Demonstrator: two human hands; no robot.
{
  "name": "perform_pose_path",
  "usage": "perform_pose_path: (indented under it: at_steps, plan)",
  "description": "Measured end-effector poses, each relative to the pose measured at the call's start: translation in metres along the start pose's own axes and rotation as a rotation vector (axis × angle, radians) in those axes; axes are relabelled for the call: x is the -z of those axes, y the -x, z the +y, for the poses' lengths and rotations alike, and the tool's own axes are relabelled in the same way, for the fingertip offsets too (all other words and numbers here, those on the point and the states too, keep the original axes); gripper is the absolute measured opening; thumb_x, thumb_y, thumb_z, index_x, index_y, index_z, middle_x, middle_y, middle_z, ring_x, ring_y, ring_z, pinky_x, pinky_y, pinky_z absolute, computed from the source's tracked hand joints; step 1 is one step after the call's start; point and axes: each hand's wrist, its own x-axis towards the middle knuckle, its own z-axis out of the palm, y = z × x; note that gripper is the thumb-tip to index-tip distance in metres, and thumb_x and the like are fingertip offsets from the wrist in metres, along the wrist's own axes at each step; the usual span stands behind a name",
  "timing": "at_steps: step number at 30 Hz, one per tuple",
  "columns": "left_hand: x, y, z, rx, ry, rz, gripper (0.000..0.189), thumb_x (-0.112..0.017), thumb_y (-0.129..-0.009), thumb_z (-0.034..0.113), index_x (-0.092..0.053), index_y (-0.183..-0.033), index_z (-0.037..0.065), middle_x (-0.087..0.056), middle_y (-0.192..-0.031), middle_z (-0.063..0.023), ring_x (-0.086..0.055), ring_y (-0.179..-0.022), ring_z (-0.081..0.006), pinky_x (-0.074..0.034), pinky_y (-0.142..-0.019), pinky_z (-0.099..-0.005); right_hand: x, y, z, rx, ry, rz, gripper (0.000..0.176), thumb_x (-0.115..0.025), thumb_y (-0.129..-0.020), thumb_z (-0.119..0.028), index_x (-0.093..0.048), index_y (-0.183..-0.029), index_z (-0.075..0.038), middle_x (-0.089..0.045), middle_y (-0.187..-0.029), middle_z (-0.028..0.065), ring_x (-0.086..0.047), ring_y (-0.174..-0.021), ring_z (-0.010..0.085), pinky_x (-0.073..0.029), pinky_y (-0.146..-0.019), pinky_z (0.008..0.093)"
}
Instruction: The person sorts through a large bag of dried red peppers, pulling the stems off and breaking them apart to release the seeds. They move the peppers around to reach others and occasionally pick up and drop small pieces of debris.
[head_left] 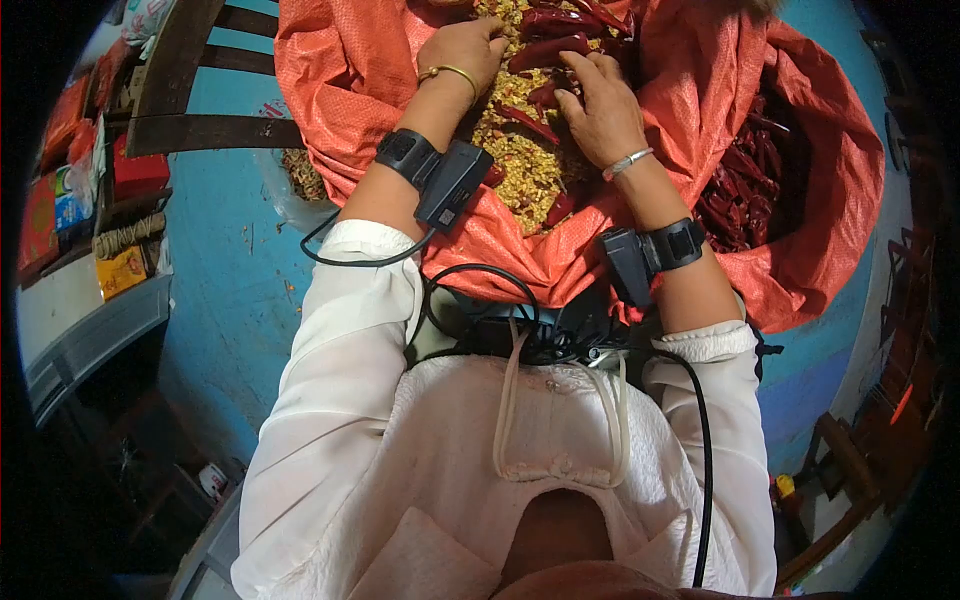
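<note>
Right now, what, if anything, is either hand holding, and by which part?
It cannot be told. The right hand is at the right end of a red chili pepper, grip unclear; anything the left hand may hold is hidden.

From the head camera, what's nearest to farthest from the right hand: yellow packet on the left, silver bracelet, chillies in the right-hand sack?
1. Silver bracelet, on the wrist of the right hand.
2. Chillies in the right-hand sack, to the hand's right.
3. Yellow packet, far off on the left.
</note>
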Motion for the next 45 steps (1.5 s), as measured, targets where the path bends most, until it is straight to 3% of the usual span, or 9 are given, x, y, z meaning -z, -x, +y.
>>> perform_pose_path:
  at_steps: [12,15,17,21,27,38,41,43,45]
  plan:
    - [0.018,0.01,-0.002,-0.068,-0.152,-0.255,0.022,-0.049,-0.076,0.028,-0.063,-0.088,0.016,-0.061,-0.088,-0.0106,-0.058,-0.083,-0.0288,-0.046,-0.072,-0.0391,0.0,0.004,-0.007,0.111,0.123,-0.287,0.024,-0.058,-0.074,-0.019,-0.058,-0.097,-0.013,-0.05,-0.097,0.0089,-0.047,-0.092,0.0282,-0.041,-0.08,0.0363]
    - [0.009,0.009,-0.019,-0.153,0.199,-0.135,0.028,-0.055,-0.076,0.031,-0.062,-0.092,0.009,-0.063,-0.081,-0.0088,-0.06,-0.072,-0.0194,-0.046,-0.064,-0.0302,0.002,0.006,-0.011,0.231,0.098,-0.361,0.022,-0.058,-0.074,-0.019,-0.059,-0.095,-0.013,-0.052,-0.094,0.0091,-0.048,-0.092,0.0285,-0.042,-0.078,0.0363]
    - [0.008,0.011,-0.023,0.068,1.043,-0.251,0.023,-0.057,-0.078,0.026,-0.061,-0.086,0.005,-0.059,-0.07,-0.0013,-0.052,-0.058,-0.008,-0.04,-0.05,-0.0205,0.004,0.006,-0.015,0.214,0.042,-0.383,0.02,-0.057,-0.075,-0.019,-0.06,-0.093,-0.012,-0.053,-0.092,0.0107,-0.049,-0.092,0.0286,-0.042,-0.077,0.0362]
    - [0.03,0.025,-0.012,0.287,1.389,-0.463,0.016,-0.055,-0.08,0.019,-0.056,-0.092,0.008,-0.037,-0.056,0.009,-0.033,-0.047,-0.0007,-0.021,-0.038,-0.0151,0.001,0.003,-0.012,0.059,-0.207,-0.122,0.021,-0.054,-0.075,-0.018,-0.061,-0.093,-0.009,-0.056,-0.089,0.0114,-0.054,-0.085,0.028,-0.043,-0.075,0.0359]
    - [0.032,0.032,-0.008,0.305,1.632,-0.543,0.013,-0.053,-0.083,0.019,-0.052,-0.093,0.013,-0.032,-0.056,0.0083,-0.031,-0.047,-0.0007,-0.023,-0.038,-0.0149,-0.002,0.003,-0.015,-0.042,-0.356,-0.028,0.022,-0.052,-0.076,-0.018,-0.061,-0.093,-0.007,-0.06,-0.089,0.0109,-0.057,-0.082,0.0266,-0.044,-0.073,0.0336]
    - [0.016,0.01,-0.018,0.3,1.485,-0.248,0.021,-0.046,-0.086,0.022,-0.053,-0.093,0.004,-0.052,-0.068,-0.0003,-0.052,-0.06,-0.0109,-0.039,-0.049,-0.0182,-0.006,0.001,-0.005,-0.187,-0.53,-0.056,0.024,-0.052,-0.076,-0.021,-0.062,-0.092,-0.006,-0.062,-0.084,0.0119,-0.06,-0.077,0.0227,-0.046,-0.069,0.0306]
    - [-0.006,-0.001,-0.029,0.178,1.191,-0.289,0.029,-0.048,-0.084,0.025,-0.055,-0.101,0.003,-0.058,-0.07,-0.0035,-0.056,-0.062,-0.014,-0.044,-0.054,-0.0235,-0.003,0.0,-0.005,-0.212,-0.492,-0.076,0.024,-0.052,-0.076,-0.02,-0.062,-0.092,-0.005,-0.063,-0.084,0.0121,-0.06,-0.077,0.023,-0.046,-0.069,0.0304]
    - [-0.007,-0.002,-0.02,-0.107,0.367,0.078,0.03,-0.051,-0.081,0.027,-0.057,-0.104,0.008,-0.063,-0.078,-0.0085,-0.06,-0.068,-0.0175,-0.047,-0.061,-0.0285,-0.003,-0.001,-0.004,-0.212,-0.514,-0.095,0.024,-0.052,-0.076,-0.02,-0.062,-0.092,-0.005,-0.063,-0.082,0.0125,-0.06,-0.076,0.0231,-0.046,-0.069,0.0303]
    - [-0.003,-0.001,-0.009,-0.014,0.237,0.026,0.031,-0.053,-0.078,0.033,-0.058,-0.104,0.016,-0.062,-0.087,-0.0111,-0.061,-0.077,-0.0216,-0.046,-0.067,-0.0336,-0.001,-0.001,-0.004,-0.214,-0.504,-0.102,0.024,-0.053,-0.076,-0.021,-0.062,-0.092,-0.005,-0.063,-0.082,0.0125,-0.06,-0.076,0.0231,-0.046,-0.069,0.0303]
